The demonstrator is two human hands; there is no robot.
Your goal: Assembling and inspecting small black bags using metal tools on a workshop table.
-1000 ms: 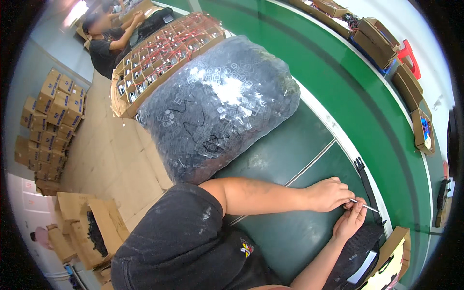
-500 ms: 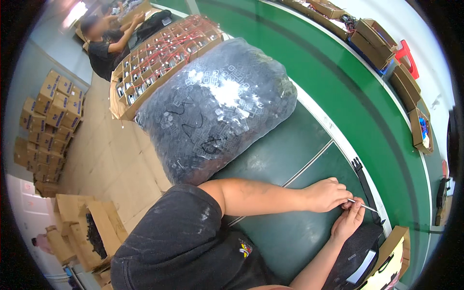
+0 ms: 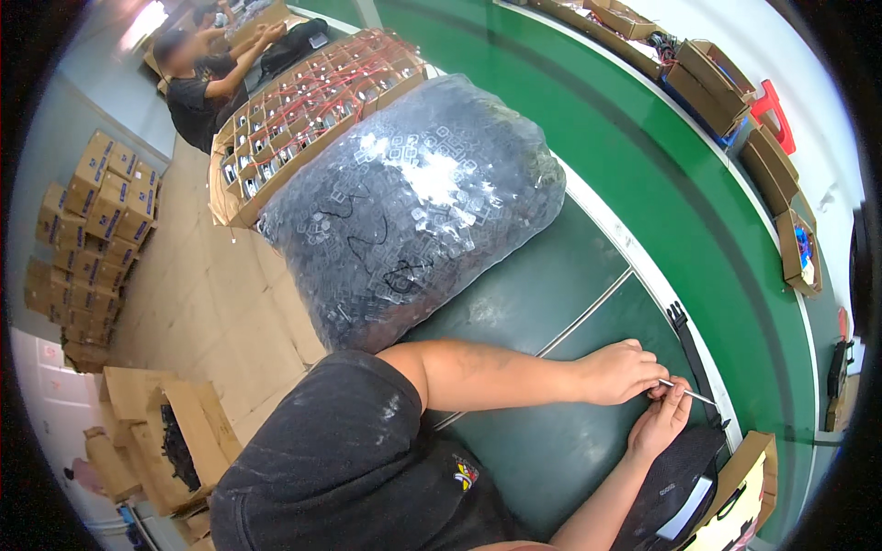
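Note:
My two hands meet over the dark green tabletop (image 3: pixel 514 317). My left hand (image 3: pixel 621 373) is closed, its fingertips pinched at one end of a thin silver metal rod (image 3: pixel 691 393). My right hand (image 3: pixel 658 424) is curled palm up just below, its fingers closed about the rod near that same end. The rod's free end points right, toward the table edge. Any small piece between the fingertips is hidden. Beyond the hands lies a black strap with a buckle (image 3: pixel 678 317). A black fabric bag (image 3: pixel 654 496) with a white label lies beside my right forearm.
A large clear bag of black plastic parts (image 3: pixel 423 202) fills the table to the left. Behind it stands a divided carton (image 3: pixel 241 213) with red wires. An open carton (image 3: pixel 767 450) is at lower right. Stacked boxes (image 3: pixel 101 216) and a co-worker (image 3: pixel 191 96) are farther left.
My hands and the rod stay almost in place. The co-worker's hands at the far left have shifted slightly.

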